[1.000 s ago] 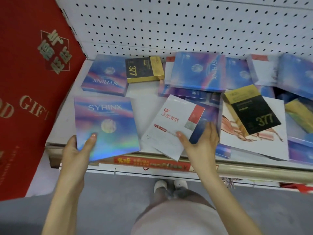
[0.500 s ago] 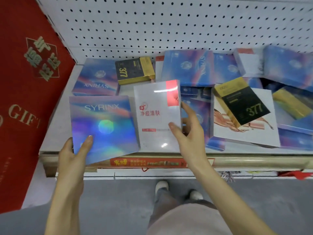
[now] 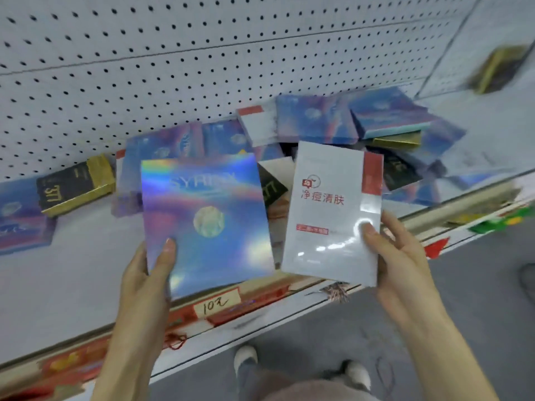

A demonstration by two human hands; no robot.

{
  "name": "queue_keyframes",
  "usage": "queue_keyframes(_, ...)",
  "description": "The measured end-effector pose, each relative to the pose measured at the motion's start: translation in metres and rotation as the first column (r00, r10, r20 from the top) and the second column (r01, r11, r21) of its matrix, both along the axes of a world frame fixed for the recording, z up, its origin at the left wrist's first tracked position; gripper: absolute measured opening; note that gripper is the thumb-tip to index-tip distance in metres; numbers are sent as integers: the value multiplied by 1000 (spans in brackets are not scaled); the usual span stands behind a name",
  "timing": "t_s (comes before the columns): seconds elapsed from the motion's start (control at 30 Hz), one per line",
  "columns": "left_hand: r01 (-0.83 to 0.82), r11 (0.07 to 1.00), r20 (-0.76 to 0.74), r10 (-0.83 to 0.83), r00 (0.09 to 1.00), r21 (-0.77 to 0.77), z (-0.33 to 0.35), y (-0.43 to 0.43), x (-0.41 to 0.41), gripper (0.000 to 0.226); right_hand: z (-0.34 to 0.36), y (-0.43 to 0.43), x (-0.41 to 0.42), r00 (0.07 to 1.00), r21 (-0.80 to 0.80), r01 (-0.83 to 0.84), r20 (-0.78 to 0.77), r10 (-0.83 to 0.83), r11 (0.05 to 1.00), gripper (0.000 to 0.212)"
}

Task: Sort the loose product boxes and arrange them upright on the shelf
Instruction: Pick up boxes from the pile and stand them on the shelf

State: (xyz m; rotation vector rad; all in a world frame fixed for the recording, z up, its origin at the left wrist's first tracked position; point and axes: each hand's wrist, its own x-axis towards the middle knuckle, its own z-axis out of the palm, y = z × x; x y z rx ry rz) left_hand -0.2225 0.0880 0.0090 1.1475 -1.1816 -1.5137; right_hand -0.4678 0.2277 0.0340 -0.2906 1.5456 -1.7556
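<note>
My left hand (image 3: 150, 270) grips the lower left corner of a holographic blue SYRINX box (image 3: 207, 221), thumb on its face, lifted above the shelf (image 3: 72, 273). My right hand (image 3: 396, 253) holds a white box with a red corner and red Chinese print (image 3: 330, 212) by its lower right edge, upright beside the blue one. Behind them several more blue, white and black-and-gold boxes (image 3: 318, 123) lie flat in a loose heap on the shelf, partly hidden by the two held boxes.
A black-and-gold 377 box (image 3: 76, 185) lies flat at the left, next to another blue box (image 3: 23, 218). White pegboard (image 3: 173, 68) backs the shelf. A price strip with a handwritten tag (image 3: 215, 305) runs along the front edge. Grey floor and my shoes (image 3: 246, 357) are below.
Both hands have raised their boxes off the shelf and brought them side by side. The view has swung right and tilted, so the red gift panel at the left is out of view.
</note>
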Motion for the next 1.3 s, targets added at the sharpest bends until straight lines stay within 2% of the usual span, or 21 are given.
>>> queue_keyframes(0.13,99,992,14,-98,995,-75,8,47,-95,18,2,64,-81,997,11,70,-34,-70,997,40)
queue_keyframes(0.23,161,981,-24,-165,986,-110,11,92,-169,24,8,124,-156,991,27,46,-128,-42,999,31)
queue_keyframes(0.37,246,968,-97,-250,963,-53,8,153,-272,22,14,206,-245,980,9,106,-171,-103,994,31)
queue_keyframes(0.53,456,890,-43,-456,889,-20,13,217,-373,32,20,295,-334,961,17,234,-155,-228,972,33)
queue_keyframes(0.63,488,873,-46,-487,872,19,24,236,-432,33,27,328,-386,948,-15,275,-162,-274,961,35)
queue_keyframes(0.77,555,831,-27,-556,831,-43,33,251,-513,36,22,349,-455,936,-19,314,-163,-313,949,32)
queue_keyframes(1.0,420,907,-98,-415,904,37,14,246,-674,19,10,344,-606,931,17,295,-230,-283,955,31)
queue_keyframes(1.13,309,949,-111,-300,947,67,13,241,-758,16,14,334,-701,949,49,260,-197,-246,964,31)
queue_keyframes(1.3,258,964,-21,-257,966,58,14,236,-831,13,11,319,-799,958,24,230,-180,-222,973,29)
